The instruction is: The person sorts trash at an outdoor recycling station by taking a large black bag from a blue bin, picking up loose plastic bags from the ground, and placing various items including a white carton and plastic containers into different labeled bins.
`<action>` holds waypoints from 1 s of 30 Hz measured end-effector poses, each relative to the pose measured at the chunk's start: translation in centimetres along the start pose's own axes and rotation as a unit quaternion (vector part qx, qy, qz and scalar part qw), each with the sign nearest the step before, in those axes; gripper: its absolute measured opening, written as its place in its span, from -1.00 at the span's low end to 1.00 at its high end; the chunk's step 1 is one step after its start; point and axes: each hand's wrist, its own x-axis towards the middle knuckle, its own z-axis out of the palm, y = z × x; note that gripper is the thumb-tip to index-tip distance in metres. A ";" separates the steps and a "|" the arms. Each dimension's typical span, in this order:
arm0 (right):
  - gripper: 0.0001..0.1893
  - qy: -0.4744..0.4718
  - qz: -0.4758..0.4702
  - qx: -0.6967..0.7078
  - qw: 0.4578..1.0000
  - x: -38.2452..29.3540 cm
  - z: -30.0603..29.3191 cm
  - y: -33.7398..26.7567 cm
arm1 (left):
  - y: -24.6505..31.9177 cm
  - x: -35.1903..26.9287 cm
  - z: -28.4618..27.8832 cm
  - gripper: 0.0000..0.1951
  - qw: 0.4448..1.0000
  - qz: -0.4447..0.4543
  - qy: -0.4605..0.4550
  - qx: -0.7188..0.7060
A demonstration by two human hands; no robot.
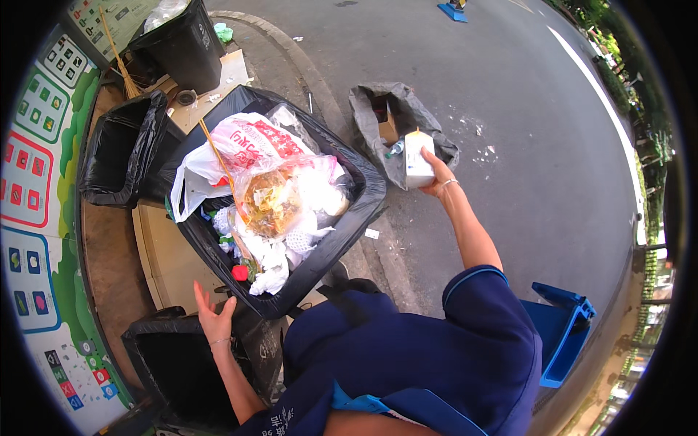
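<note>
My right hand (436, 175) grips a white paper box (419, 158) and holds it over the near edge of a grey woven sack (364, 109). Inside that sack are a brown cardboard box (387, 128) and a clear plastic bottle (397, 148). My left hand (215, 319) is empty, fingers apart, beside the near left side of a bin lined with a black bag (349, 234). Heaped in the bin are a white plastic bag with red print (256, 139), a clear bag of noodle leftovers (271, 201), crumpled white tissue (271, 267) and a wooden chopstick (218, 158).
Lined bins stand at left (122, 147), far left (180, 52) and near left (174, 365). A straw broom (122, 71) leans by a printed sorting board (32, 180). A kerb (305, 65) borders the asphalt road (523, 136). A blue bin (561, 338) lies at right.
</note>
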 end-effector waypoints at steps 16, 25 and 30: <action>-0.41 0.117 -0.089 -0.257 0.955 5.0 -10.0 12.0 | -12.7 -12.8 -19.1 -0.59 0.901 -0.233 0.317 -0.183; -0.43 0.138 -0.344 -0.349 0.861 -4.3 1.7 7.6 | -35.4 -17.1 -16.4 0.13 0.878 -0.466 -0.090 0.068; -0.48 0.050 -0.383 -0.578 0.719 -13.7 12.1 12.3 | -46.3 -16.0 -11.4 0.23 0.825 -0.556 -0.080 -0.068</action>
